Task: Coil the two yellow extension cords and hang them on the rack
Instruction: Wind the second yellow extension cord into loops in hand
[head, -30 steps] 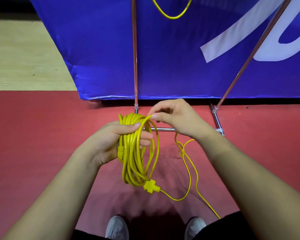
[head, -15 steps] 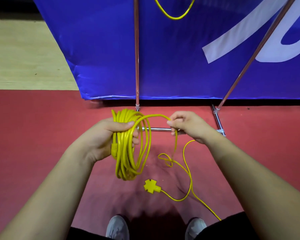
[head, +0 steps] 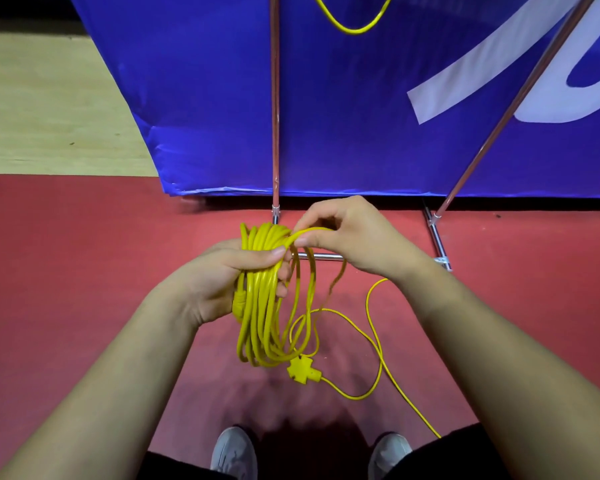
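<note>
My left hand (head: 222,275) grips a bundle of several loops of the yellow extension cord (head: 260,306), which hangs down from my fist. My right hand (head: 347,237) pinches a fresh loop of the same cord right at the top of the bundle, next to my left thumb. The loose tail (head: 378,341) trails over the red floor, ending in a yellow socket block (head: 301,370) below the coil. Another yellow cord loop (head: 354,27) hangs at the top of the view, against the blue banner. The rack's metal poles (head: 275,98) rise behind my hands.
A blue banner (head: 361,116) stands close in front, with the rack's slanted pole (head: 506,109) and floor bars (head: 437,237) before it. Red floor (head: 66,271) spreads left and right, and pale wooden flooring (head: 42,105) lies far left. My shoes (head: 234,452) show at the bottom.
My right hand drew a length of cord out to the right, then brought it back to the coil as another loop. The coil hangs lower, near the socket block.
</note>
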The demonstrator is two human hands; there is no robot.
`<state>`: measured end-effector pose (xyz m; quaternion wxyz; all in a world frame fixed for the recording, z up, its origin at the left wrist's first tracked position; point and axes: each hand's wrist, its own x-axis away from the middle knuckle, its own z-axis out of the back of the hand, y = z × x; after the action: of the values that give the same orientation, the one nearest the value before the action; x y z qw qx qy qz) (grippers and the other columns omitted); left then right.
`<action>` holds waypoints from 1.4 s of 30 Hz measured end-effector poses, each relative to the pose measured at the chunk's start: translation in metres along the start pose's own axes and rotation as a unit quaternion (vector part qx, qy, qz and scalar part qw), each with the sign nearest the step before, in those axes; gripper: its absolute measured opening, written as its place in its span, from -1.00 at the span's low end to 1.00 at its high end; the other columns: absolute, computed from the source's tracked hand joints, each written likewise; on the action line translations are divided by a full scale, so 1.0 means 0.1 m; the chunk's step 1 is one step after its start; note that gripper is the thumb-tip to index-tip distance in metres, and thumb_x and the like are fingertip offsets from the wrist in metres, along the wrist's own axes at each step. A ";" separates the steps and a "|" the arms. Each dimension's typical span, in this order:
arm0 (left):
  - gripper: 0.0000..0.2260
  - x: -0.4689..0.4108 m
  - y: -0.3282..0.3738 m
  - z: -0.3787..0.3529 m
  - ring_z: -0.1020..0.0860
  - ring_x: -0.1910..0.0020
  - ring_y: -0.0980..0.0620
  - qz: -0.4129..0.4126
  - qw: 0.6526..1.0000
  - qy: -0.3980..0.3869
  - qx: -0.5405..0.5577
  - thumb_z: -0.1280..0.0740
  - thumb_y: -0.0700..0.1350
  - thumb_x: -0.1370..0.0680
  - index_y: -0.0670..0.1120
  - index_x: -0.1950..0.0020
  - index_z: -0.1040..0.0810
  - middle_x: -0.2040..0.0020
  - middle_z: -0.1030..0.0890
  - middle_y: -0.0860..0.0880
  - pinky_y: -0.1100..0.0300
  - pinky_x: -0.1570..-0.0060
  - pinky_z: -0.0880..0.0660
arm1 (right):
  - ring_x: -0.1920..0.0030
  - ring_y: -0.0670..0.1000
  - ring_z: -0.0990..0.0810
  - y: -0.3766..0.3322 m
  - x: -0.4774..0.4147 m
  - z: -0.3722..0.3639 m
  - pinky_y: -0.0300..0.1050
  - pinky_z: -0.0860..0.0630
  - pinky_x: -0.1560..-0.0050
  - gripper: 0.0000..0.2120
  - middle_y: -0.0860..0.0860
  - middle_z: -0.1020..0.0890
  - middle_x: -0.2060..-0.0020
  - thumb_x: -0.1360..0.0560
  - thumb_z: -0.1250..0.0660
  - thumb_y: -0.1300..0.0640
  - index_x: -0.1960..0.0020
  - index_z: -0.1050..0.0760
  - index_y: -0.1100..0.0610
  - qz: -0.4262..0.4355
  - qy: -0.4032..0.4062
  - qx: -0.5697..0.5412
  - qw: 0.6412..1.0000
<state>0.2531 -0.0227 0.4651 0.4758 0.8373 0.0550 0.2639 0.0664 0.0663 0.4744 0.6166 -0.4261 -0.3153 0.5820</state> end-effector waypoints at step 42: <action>-0.84 0.11 0.27 0.26 -0.68 0.08 -0.05 -0.159 0.979 0.053 0.116 -0.44 -0.01 -0.35 -0.07 0.19 -0.60 0.08 -0.70 -0.11 0.22 0.27 -0.59 | 0.32 0.07 -0.65 1.32 0.10 -0.10 -0.04 -0.61 0.18 -0.84 0.11 -0.61 0.35 -0.59 -0.31 0.20 0.13 -0.35 0.13 -0.389 0.095 -0.195 0.895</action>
<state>0.2712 -0.0539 0.4811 0.4073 0.8523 0.2425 0.2209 0.0168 0.0692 0.3508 0.7253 -0.4347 -0.5029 0.1789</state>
